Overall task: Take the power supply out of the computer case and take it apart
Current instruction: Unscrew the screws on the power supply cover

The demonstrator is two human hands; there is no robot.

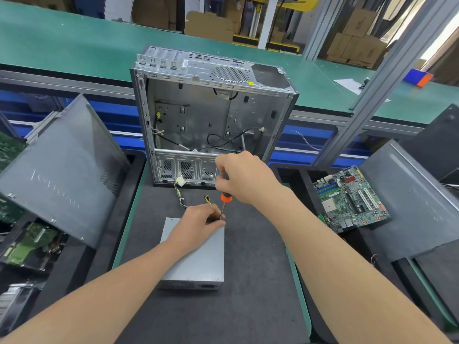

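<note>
The grey metal power supply (196, 261) lies flat on the dark mat, out of the case, its yellow and black cables (180, 194) trailing back toward the case. Behind it stands the open, gutted computer case (213, 115). My right hand (243, 177) grips the black and orange handle of a screwdriver (225, 198), held upright with its tip down at the power supply's far right corner. My left hand (201, 220) rests on the far end of the unit, its fingers curled at the screwdriver's shaft near the tip.
A grey side panel (62, 175) leans at the left over bins of circuit boards. A green motherboard (350, 197) lies at the right beside another leaning panel (419, 199). A green conveyor belt (74, 45) runs behind the case.
</note>
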